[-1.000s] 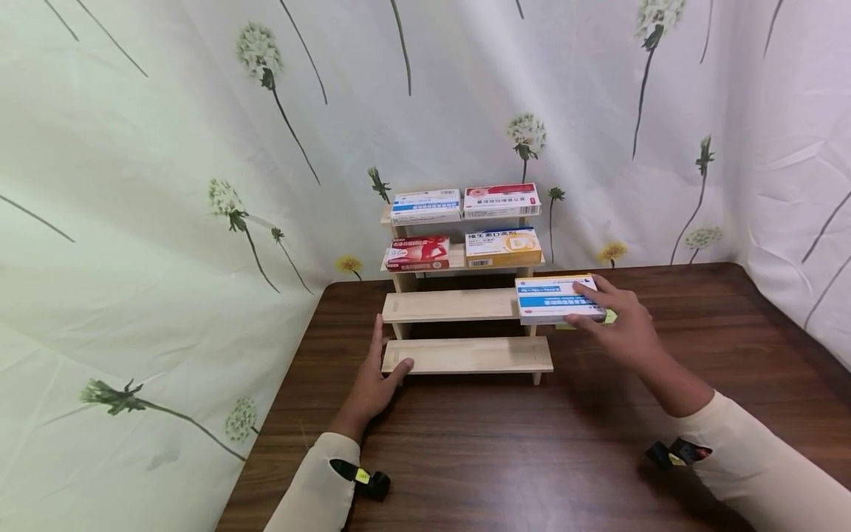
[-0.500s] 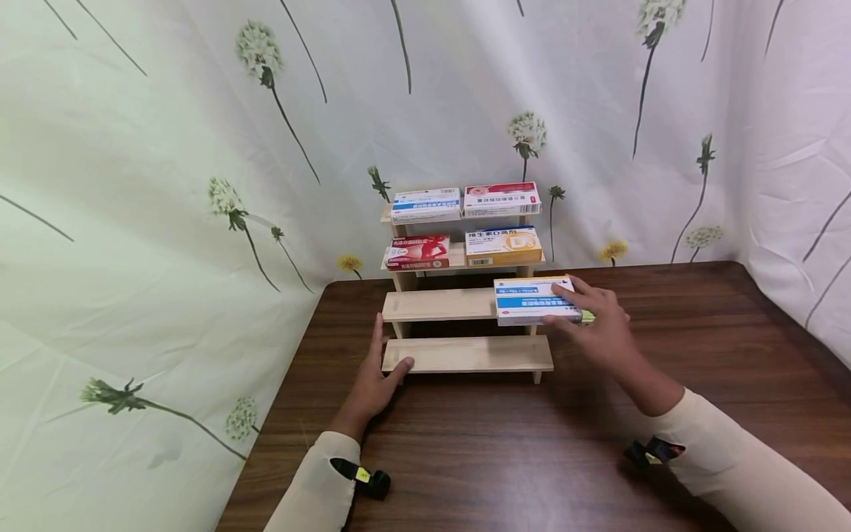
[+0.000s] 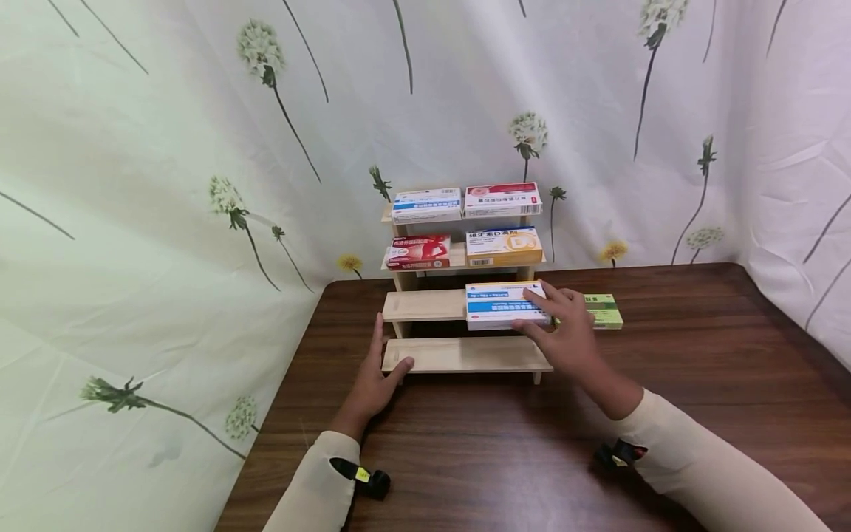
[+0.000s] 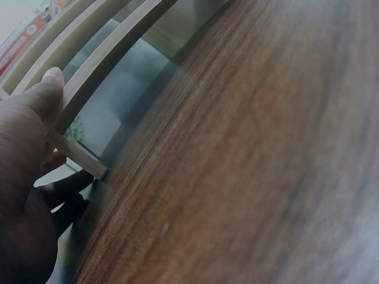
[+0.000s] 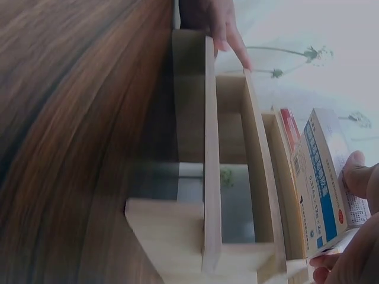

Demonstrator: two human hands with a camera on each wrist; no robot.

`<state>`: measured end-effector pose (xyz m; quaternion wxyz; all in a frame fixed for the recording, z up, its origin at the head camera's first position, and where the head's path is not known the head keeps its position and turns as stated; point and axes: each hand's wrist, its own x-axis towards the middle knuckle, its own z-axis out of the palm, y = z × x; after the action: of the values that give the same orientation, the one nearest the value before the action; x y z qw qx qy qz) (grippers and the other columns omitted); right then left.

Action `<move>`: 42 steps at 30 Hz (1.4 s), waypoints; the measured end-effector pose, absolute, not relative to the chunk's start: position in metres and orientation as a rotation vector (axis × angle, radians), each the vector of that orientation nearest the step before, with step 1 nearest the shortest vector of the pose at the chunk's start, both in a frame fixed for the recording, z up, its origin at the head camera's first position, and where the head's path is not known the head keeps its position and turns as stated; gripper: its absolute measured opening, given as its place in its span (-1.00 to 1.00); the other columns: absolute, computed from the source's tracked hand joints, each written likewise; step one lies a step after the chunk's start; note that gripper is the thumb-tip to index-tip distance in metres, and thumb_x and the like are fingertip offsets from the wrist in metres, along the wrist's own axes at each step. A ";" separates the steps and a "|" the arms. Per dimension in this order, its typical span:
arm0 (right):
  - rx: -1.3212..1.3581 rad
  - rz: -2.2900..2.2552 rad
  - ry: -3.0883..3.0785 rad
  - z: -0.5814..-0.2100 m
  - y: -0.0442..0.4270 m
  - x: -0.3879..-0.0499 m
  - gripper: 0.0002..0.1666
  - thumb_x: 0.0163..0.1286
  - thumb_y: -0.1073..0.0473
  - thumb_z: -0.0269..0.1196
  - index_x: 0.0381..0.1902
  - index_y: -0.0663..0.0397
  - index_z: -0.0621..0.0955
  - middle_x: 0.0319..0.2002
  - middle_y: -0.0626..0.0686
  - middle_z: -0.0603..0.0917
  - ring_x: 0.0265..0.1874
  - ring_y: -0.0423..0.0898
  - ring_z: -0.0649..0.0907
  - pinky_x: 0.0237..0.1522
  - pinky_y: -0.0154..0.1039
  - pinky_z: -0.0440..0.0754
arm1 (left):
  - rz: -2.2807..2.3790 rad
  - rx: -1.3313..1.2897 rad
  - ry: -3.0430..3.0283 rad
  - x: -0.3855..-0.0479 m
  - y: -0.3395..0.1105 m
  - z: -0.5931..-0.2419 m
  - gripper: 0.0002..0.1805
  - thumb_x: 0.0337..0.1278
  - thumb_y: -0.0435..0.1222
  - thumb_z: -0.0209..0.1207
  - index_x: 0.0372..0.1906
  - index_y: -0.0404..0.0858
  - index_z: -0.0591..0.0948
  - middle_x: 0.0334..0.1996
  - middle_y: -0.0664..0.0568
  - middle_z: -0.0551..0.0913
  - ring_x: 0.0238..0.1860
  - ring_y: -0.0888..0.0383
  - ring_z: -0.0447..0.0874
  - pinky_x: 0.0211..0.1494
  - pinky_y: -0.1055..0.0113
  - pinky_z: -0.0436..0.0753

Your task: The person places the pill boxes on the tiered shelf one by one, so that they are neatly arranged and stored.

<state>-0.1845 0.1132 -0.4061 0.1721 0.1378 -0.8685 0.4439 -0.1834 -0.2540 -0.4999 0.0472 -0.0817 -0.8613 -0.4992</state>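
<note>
A stepped wooden display rack [image 3: 465, 355] stands on the table. At its left end my left hand [image 3: 371, 380] holds on, thumb over the lowest shelf and index finger reaching up to the second shelf's end. The left wrist view shows that thumb [image 4: 50, 89] on the shelf edge, the other fingers beside the leg. My right hand [image 3: 565, 332] grips a white-and-blue medicine box [image 3: 501, 307] by its right end, over the right half of the second shelf from the bottom. In the right wrist view the box [image 5: 320, 183] is tilted; contact with the shelf cannot be told.
The upper shelves carry a white-and-blue box [image 3: 425, 205], a red-and-white box [image 3: 503, 199], a red box [image 3: 419, 253] and a yellow-and-white box [image 3: 504, 246]. A green box [image 3: 603, 310] lies on the table behind my right hand. Flower-print cloth [image 3: 452, 111] hangs behind.
My right hand has carried the white-and-blue medicine box leftward, from the rack's right end to over the second shelf. More of the green box shows. My left hand has stayed put.
</note>
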 end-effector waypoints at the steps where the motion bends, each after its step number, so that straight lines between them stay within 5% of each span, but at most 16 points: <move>1: 0.405 1.265 -2.457 -0.407 0.110 -0.184 -0.26 0.36 0.13 0.59 0.45 0.13 0.64 0.61 0.39 0.41 0.46 0.41 0.32 0.31 0.39 0.29 | -1.525 -0.254 -2.624 -0.183 -0.254 -0.500 0.17 0.54 -0.03 0.34 0.79 0.37 -0.31 0.62 -0.22 0.40 0.40 -0.19 0.62 0.45 -0.19 0.54; 7: 0.464 1.253 -2.447 -0.410 0.092 -0.185 -0.26 0.35 0.10 0.59 0.44 0.14 0.65 0.60 0.41 0.42 0.48 0.44 0.31 0.39 0.46 0.34 | -1.507 -0.279 -2.618 -0.183 -0.254 -0.497 0.18 0.56 -0.10 0.33 0.81 0.28 -0.33 0.61 -0.25 0.41 0.55 -0.25 0.49 0.65 -0.29 0.32; 18: 0.526 1.108 -2.332 -0.416 0.062 -0.190 -0.23 0.21 0.00 0.68 0.35 0.09 0.74 0.48 0.39 0.57 0.39 0.40 0.46 0.34 0.61 0.20 | -1.504 -0.238 -2.640 -0.183 -0.252 -0.495 0.18 0.57 -0.09 0.32 0.80 0.31 -0.34 0.63 -0.24 0.39 0.57 -0.24 0.47 0.67 -0.31 0.28; 42: 0.546 0.985 -2.305 -0.431 0.000 -0.206 -0.17 0.22 -0.22 0.62 0.34 0.07 0.75 0.47 0.40 0.58 0.31 0.28 0.52 0.17 0.47 0.25 | -1.525 -0.221 -2.629 -0.184 -0.253 -0.498 0.17 0.56 -0.05 0.33 0.79 0.37 -0.33 0.59 -0.23 0.44 0.55 -0.22 0.49 0.69 -0.33 0.23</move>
<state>-0.2064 -0.0003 -0.4306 0.2841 0.2039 -0.8615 0.3682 -0.1840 -0.2530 -0.4983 0.0471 -0.0725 -0.8618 -0.4998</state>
